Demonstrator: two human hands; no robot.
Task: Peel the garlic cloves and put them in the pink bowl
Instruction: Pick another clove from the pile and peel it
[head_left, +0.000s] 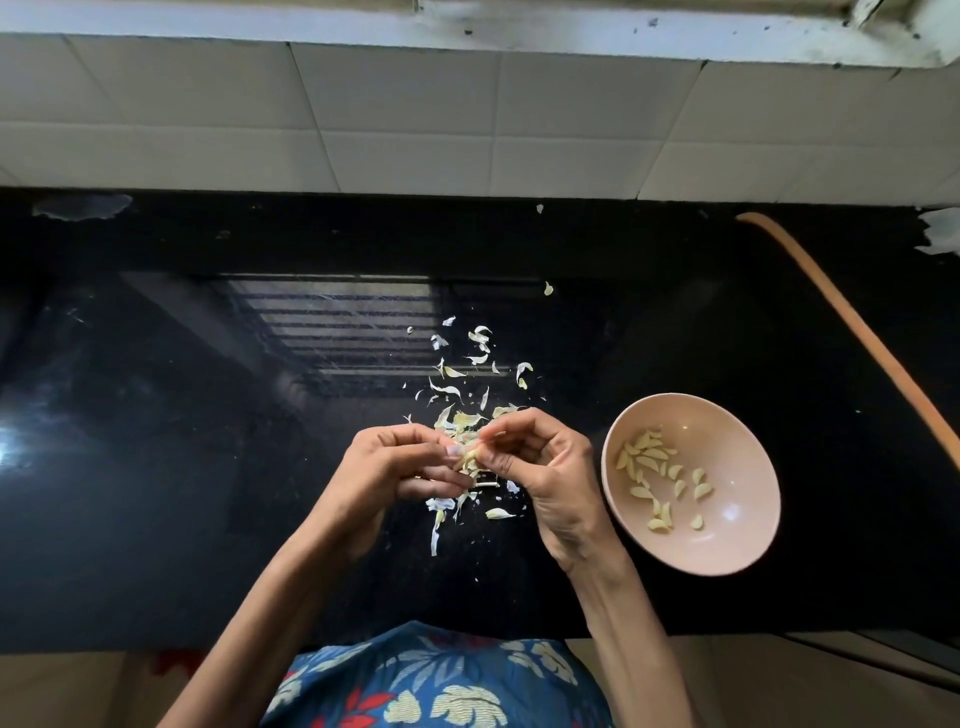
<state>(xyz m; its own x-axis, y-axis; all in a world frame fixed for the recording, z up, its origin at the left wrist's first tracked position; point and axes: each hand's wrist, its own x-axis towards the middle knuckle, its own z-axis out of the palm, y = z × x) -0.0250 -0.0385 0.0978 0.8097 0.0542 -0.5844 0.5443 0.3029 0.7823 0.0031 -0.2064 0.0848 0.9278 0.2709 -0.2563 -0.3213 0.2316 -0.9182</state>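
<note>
A pale garlic clove (470, 458) is pinched between the fingertips of both hands above the black counter. My left hand (410, 462) grips it from the left, thumb nail against it. From the right, my right hand (540, 462) holds it too, thumb and forefinger closed on its upper end. The pink bowl (748, 540) sits just right of my right hand and holds several peeled cloves (649, 457). Loose papery garlic skins (467, 374) lie scattered on the counter beyond and beneath my hands.
The glossy black counter (208, 441) runs to a white tiled wall (415, 114) at the back. An orange hose (857, 332) curves along the right side. The counter's front edge (156, 649) lies near my body.
</note>
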